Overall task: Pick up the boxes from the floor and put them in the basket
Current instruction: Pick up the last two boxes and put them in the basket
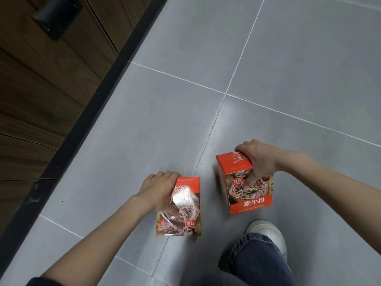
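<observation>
Two red-orange boxes with a meat picture on the front are low over the grey tiled floor (165,100). My left hand (158,189) grips the left box (186,215) from its left side, thumb across the glossy front. My right hand (257,159) clasps the right box (250,200) at its top edge, with the thumb pressed on the picture. I cannot tell whether either box still touches the floor. No basket is in view.
A dark wooden cabinet (41,89) with a black plinth (99,104) runs along the left. My leg in blue jeans (259,263) and a white shoe (266,230) are at the bottom right, close to the right box.
</observation>
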